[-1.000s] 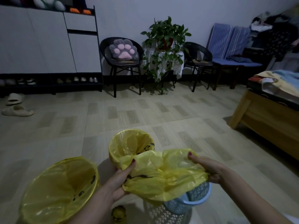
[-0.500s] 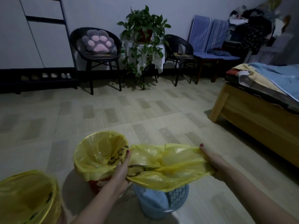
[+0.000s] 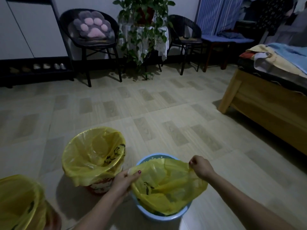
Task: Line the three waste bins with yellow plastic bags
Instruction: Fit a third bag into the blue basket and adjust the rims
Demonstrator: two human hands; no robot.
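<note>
Left hand [image 3: 123,180]: grip pinched on yellow bag [image 3: 167,186] edge, near rim. Right hand [image 3: 200,166]: fist closed on opposite edge. Bag crumpled, half inside blue bin [image 3: 166,217] on floor [image 3: 149,113]. Two other bins [image 3: 93,156] lined.

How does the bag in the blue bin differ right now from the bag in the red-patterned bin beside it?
The bag in the blue bin is pinched by the left hand and right hand; the bag in the red-patterned bin is untouched. The first leaves the blue bin rim bare at the far side; the second is folded over its whole visible rim. Both are yellow with dark print.
</note>
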